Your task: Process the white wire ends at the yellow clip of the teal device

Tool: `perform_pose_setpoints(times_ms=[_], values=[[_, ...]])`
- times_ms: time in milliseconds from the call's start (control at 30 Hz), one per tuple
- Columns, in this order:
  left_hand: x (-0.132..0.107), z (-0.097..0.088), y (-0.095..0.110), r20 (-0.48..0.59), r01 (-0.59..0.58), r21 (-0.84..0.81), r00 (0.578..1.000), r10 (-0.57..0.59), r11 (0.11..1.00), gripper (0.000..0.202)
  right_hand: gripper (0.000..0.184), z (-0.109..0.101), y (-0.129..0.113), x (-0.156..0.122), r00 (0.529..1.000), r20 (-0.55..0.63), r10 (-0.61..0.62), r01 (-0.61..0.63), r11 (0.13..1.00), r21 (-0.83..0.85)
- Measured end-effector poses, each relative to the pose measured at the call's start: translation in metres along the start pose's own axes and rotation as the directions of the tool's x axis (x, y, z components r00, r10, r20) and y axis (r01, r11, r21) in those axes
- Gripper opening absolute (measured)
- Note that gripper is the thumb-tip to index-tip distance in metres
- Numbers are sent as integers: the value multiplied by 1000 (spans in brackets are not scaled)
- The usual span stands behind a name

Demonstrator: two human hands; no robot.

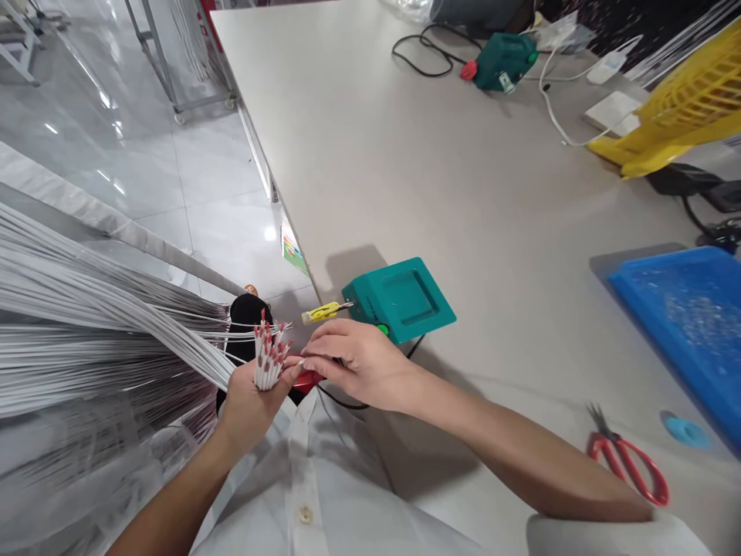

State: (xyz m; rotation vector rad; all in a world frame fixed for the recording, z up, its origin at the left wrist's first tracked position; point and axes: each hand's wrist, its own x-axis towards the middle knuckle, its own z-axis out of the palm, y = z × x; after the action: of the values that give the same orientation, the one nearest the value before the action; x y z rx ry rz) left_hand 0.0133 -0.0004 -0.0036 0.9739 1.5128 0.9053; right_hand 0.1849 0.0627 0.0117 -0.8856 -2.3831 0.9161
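A bundle of thin white wires with reddish tips stands up out of my left hand, whose fingers are wrapped round it. My right hand is closed in a pinch, thumb and index finger meeting close to my left fingertips. What lies in that pinch is too small to make out. Just beyond the hands, at the table's edge, sits a green device with a recessed top and a yellow-and-metal piece sticking out of its side. Under the hands a red part partly shows.
Long white wires hang across the left side beside a pale rail. On the grey table lie red-handled scissors, a light-blue ring, a blue tray, a second green device and a yellow fan.
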Motion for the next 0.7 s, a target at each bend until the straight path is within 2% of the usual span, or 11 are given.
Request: perform_pose_setpoints(times_ms=[133, 200, 267, 300, 367, 467, 533, 600, 700], values=[[-2, -6, -1, 27, -50, -24, 998, 51, 998, 8, 15, -2, 2, 8, 994, 85, -61, 51, 992, 111], [-3, -9, -1, 22, -39, -84, 999, 41, 996, 8, 14, -2, 0, 11, 997, 56, -62, 46, 967, 250], [-2, -9, -3, 9, -23, -182, 1000, 25, 983, 9, 12, 4, -4, 13, 999, -30, 28, -11, 891, 455], [-2, -9, -3, -2, -19, -234, 1000, 19, 972, 10, 11, 9, -6, 13, 991, -73, 111, -49, 819, 571], [0, -7, -5, -23, -19, -333, 1000, 12, 943, 11, 12, 22, -12, 14, 947, -121, 298, -89, 607, 790], [2, 0, -8, -57, -21, -431, 998, -3, 902, 11, 16, 45, -19, 16, 864, -11, 504, -132, 247, 960], [3, 4, -10, -67, -20, -480, 998, -14, 877, 11, 20, 56, -21, 16, 816, 47, 576, -120, 89, 989], [4, 9, -12, -74, -11, -524, 997, -33, 852, 12, 23, 63, -21, 16, 795, 96, 598, -117, -4, 993], [3, 15, -14, -75, 22, -577, 994, -80, 817, 13, 25, 66, -19, 15, 794, 106, 598, -127, -7, 992]])
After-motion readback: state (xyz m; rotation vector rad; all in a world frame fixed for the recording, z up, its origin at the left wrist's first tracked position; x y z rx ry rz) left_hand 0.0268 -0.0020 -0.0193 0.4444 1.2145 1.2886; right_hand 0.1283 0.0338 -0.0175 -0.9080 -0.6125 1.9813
